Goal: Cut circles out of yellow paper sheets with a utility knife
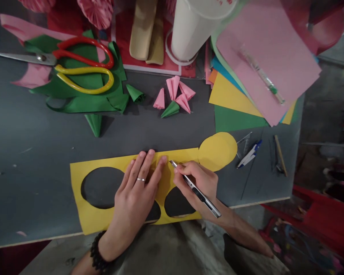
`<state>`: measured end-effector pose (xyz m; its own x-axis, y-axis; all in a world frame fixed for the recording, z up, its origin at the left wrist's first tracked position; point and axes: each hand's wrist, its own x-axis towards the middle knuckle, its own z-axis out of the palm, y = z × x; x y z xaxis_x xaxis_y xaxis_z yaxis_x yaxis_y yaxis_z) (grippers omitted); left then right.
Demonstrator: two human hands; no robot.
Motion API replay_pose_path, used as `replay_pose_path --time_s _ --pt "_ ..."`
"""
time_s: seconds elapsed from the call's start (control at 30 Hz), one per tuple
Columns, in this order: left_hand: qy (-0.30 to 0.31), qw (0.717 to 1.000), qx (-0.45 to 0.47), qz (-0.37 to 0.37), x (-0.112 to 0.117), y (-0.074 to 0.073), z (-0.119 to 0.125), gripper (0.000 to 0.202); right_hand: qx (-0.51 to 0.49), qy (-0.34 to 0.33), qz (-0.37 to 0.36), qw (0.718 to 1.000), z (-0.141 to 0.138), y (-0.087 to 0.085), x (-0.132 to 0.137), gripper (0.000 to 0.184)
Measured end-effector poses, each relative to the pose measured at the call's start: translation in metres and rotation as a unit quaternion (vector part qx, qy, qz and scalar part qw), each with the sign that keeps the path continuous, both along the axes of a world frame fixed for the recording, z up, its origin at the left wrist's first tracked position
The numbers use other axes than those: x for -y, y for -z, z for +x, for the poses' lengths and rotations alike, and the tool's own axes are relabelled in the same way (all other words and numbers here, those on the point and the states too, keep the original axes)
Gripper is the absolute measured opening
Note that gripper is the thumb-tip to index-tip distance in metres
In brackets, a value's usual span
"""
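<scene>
A yellow sheet of paper [79, 206] with several rounded holes cut through it lies along the near edge of the grey table. My left hand [137, 187] presses flat on its middle, fingers spread, a ring on one finger. In my right hand [199, 183] is a slim metal utility knife [200, 194], held like a pen, its blade tip at the paper just right of my left fingertips. A cut-out yellow paper oval [218, 151] rests at the sheet's right end. My hands cover part of the holes.
Red-and-yellow-handled scissors [83, 65] lie on green paper scraps at the upper left. Pink and green paper cones [173, 88] sit mid-table. A white cup [189, 30] stands behind them. Stacked coloured paper [269, 57], a blue-and-white pen [249, 154] and a compass [280, 154] are at right.
</scene>
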<state>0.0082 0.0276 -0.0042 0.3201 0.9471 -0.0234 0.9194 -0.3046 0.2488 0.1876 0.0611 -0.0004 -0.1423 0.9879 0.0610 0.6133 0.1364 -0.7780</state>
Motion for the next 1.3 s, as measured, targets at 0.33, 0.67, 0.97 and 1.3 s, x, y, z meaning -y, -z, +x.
replay_pose_path --time_s 0.33,0.67,0.97,1.3 --pt "-0.003 1.000 0.002 -0.003 0.000 0.003 0.000 0.067 -0.006 0.025 -0.041 0.999 0.002 -0.002 0.005 0.016" --pt "-0.002 0.999 0.024 -0.037 0.000 -0.003 0.000 0.068 -0.022 0.033 -0.028 0.999 0.003 -0.001 0.009 0.016" --pt "0.021 0.999 -0.013 -0.031 -0.001 -0.002 0.000 0.066 -0.012 0.027 -0.036 0.999 0.004 -0.003 0.017 0.015" --pt "0.015 0.999 -0.005 -0.037 0.000 -0.005 0.002 0.068 0.002 0.025 -0.021 0.999 0.009 0.000 0.027 0.019"
